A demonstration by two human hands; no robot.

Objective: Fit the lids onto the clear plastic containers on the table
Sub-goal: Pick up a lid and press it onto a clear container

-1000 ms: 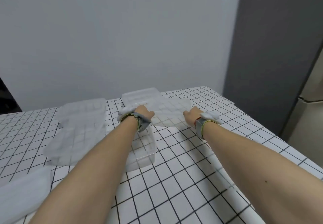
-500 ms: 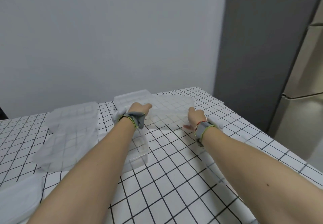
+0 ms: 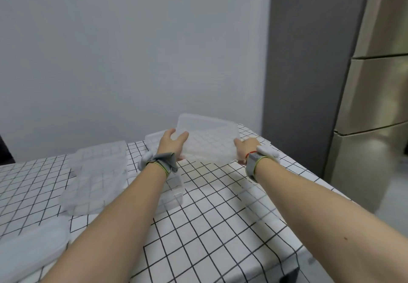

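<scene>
A person's left hand (image 3: 171, 142) and right hand (image 3: 247, 148) are gripping a clear, rectangular plastic lid (image 3: 208, 140) by its two short sides, holding it tilted above the far part of a table covered in a white cloth with a black grid (image 3: 220, 216). The left fingers are curling over the lid's left edge, with the thumb below; the right hand is closing around the right edge, its fingers mostly hidden behind the plastic. Both wrists are wearing grey straps with white pieces attached. Just behind the left hand, a clear plastic container (image 3: 152, 139) is sitting on the cloth, partly hidden. Another clear rectangular container (image 3: 174, 194) is standing open under the left forearm, near the middle of the table. To its left, a stack of frosted plastic pieces (image 3: 97, 176) is resting on the cloth; whether these are lids or boxes is hard to tell through the blur. A further frosted plastic piece (image 3: 31, 251) is lying at the near left corner. A grey wall panel (image 3: 309, 62) and a metallic refrigerator (image 3: 375, 106) are standing to the right of the table.
</scene>
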